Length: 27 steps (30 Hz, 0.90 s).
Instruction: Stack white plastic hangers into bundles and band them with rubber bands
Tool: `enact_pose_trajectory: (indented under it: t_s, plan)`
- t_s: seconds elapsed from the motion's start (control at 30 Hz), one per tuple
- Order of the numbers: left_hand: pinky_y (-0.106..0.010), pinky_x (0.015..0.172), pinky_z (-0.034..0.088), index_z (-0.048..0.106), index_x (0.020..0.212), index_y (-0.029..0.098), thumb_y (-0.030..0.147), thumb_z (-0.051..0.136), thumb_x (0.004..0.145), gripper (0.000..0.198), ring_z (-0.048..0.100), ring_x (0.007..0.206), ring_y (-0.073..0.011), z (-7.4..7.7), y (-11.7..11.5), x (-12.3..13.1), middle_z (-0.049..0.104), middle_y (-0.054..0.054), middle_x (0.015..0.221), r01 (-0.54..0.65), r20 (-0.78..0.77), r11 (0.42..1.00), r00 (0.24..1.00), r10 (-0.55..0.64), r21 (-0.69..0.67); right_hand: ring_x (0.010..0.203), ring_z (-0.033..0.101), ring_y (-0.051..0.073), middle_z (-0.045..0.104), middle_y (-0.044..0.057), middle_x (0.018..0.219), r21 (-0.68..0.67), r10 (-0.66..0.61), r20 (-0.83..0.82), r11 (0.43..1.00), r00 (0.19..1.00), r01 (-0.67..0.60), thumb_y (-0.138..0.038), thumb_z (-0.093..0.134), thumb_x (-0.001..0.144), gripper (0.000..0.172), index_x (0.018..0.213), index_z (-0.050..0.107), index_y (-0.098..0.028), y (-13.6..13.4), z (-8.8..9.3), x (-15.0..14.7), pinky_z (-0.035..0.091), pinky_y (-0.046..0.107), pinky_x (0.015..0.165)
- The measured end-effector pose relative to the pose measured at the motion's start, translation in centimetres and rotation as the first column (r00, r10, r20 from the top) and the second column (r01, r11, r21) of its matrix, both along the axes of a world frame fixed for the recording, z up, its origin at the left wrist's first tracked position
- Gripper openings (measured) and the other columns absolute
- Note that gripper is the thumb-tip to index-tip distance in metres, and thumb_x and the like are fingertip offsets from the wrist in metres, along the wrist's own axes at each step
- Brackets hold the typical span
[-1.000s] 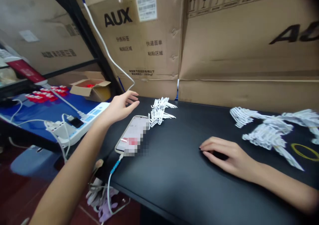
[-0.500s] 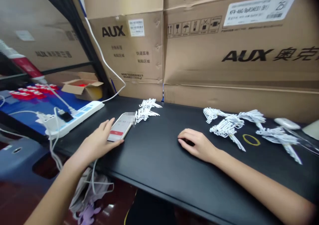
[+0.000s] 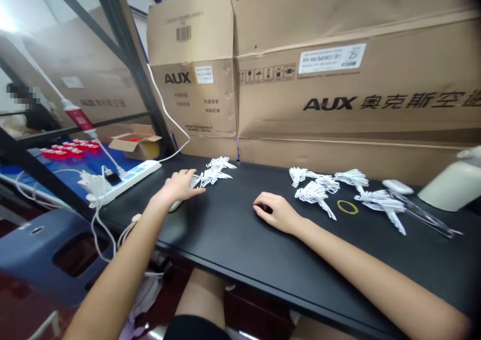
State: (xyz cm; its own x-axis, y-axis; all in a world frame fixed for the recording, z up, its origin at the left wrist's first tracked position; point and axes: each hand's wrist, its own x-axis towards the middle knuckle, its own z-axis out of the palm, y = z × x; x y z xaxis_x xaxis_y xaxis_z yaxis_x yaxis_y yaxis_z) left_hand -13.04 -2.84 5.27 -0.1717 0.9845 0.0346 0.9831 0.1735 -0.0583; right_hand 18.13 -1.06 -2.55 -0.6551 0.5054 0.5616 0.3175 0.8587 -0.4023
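Note:
My left hand [image 3: 181, 185] is spread over a phone [image 3: 176, 204], covering most of it; only its edges show. Right beside it lies a bundle of white wire-like pieces [image 3: 216, 172]. Resting on the black table [image 3: 225, 229], my right hand [image 3: 276, 210] has its fingers curled with the tips together; whether anything is inside is hidden. To its right are several more white bundles [image 3: 313, 194] and a yellow ring [image 3: 347, 207].
A white power strip [image 3: 130, 179] with plugs and cables lies at the table's left edge. Large cardboard boxes [image 3: 278, 104] stand behind. A white container [image 3: 451, 184] and a clear-wrapped item [image 3: 428, 214] are at the right. A blue stool [image 3: 22, 255] stands left.
The view has tilted up and shifted. My left hand has moved forward over the phone, from its near left side, and now hides its screen. My right hand keeps its curled pose on the table.

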Motion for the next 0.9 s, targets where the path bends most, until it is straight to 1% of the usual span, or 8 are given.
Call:
enact_pose_trajectory:
  t_s: [0.07,0.13,0.2,0.27,0.47,0.67,0.8,0.9]
  plan:
    - [-0.053,0.094,0.038,0.039,0.138,0.018,0.068,0.049,0.071,0.084,0.043,0.123,-0.0427,-0.5,2.6,2.2,0.044,-0.021,0.139,0.039,0.005,0.999,0.999,-0.039,0.005,0.067,0.054,0.014,0.06,0.004,0.079,-0.005,-0.001,-0.003,1.0,1.0,0.001,-0.021,0.049,0.089,0.011,0.087,0.059,-0.018,0.0,0.0,-0.1,0.046,0.027,0.064]
    - [-0.053,0.093,0.038,0.041,0.136,0.017,0.07,0.042,0.075,0.081,0.045,0.121,-0.043,-1.3,4.9,3.7,0.047,-0.023,0.136,0.037,0.016,0.999,0.999,-0.038,0.018,0.067,0.054,0.014,0.061,0.004,0.08,-0.002,-0.005,0.0,1.0,1.0,0.005,-0.021,0.049,0.089,0.011,0.088,0.059,-0.018,0.0,0.0,-0.1,0.046,0.027,0.064]
    - [-0.053,0.091,0.039,0.043,0.134,0.016,0.069,0.037,0.079,0.077,0.047,0.118,-0.0427,-2.2,6.5,4.4,0.048,-0.025,0.133,0.027,0.018,0.999,0.999,-0.027,0.045,0.067,0.054,0.014,0.061,0.004,0.081,0.006,-0.01,0.009,1.0,1.0,0.01,-0.021,0.049,0.089,0.011,0.089,0.06,-0.018,0.0,0.1,-0.1,0.046,0.027,0.065]
    - [-0.052,0.088,0.041,0.045,0.132,0.016,0.065,0.037,0.081,0.071,0.05,0.115,-0.0413,-2.8,7.2,4.4,0.049,-0.025,0.13,0.021,0.013,0.997,1.0,-0.022,0.075,0.068,0.054,0.014,0.061,0.005,0.081,0.011,-0.012,0.018,1.0,1.0,0.012,-0.021,0.049,0.089,0.011,0.089,0.059,-0.018,-0.1,0.1,-0.1,0.047,0.027,0.065]
    - [-0.051,0.086,0.044,0.043,0.134,0.016,0.058,0.036,0.085,0.064,0.047,0.117,-0.0414,-3.5,6.5,4.2,0.042,-0.025,0.137,0.06,-0.008,0.991,0.998,-0.059,0.119,0.068,0.054,0.014,0.061,0.005,0.082,-0.005,-0.019,0.029,1.0,0.999,0.019,-0.02,0.05,0.089,0.009,0.091,0.059,-0.019,-0.1,0.2,-0.3,0.047,0.027,0.065]
    - [-0.049,0.088,0.045,0.045,0.135,0.019,0.049,0.037,0.089,0.056,0.05,0.114,-0.0392,-3.7,5.8,5.2,0.053,-0.02,0.128,0.149,-0.008,0.982,0.989,-0.149,0.112,0.07,0.055,0.015,0.061,0.005,0.082,-0.006,-0.007,0.02,1.0,1.0,0.007,-0.021,0.048,0.09,0.011,0.09,0.059,-0.019,0.0,0.2,-0.3,0.047,0.028,0.066]
    - [-0.049,0.091,0.044,0.045,0.137,0.016,0.048,0.037,0.089,0.058,0.049,0.117,-0.0386,-3.9,5.6,5.8,0.052,-0.02,0.129,0.27,0.001,0.954,0.962,-0.272,0.13,0.071,0.055,0.015,0.062,0.006,0.083,-0.012,-0.003,0.018,1.0,1.0,0.003,-0.022,0.049,0.09,0.011,0.09,0.059,-0.018,0.2,0.0,-0.3,0.047,0.028,0.067]
    - [-0.044,0.099,0.041,0.044,0.138,0.018,0.048,0.039,0.089,0.057,0.044,0.125,-0.0335,-4.1,5.3,6.2,0.048,-0.017,0.136,0.406,0.013,0.904,0.911,-0.411,0.134,0.069,0.055,0.014,0.062,0.005,0.084,-0.051,-0.017,-0.008,0.999,1.0,0.017,-0.022,0.049,0.09,0.012,0.091,0.06,-0.018,0.2,-0.1,-0.2,0.047,0.027,0.067]
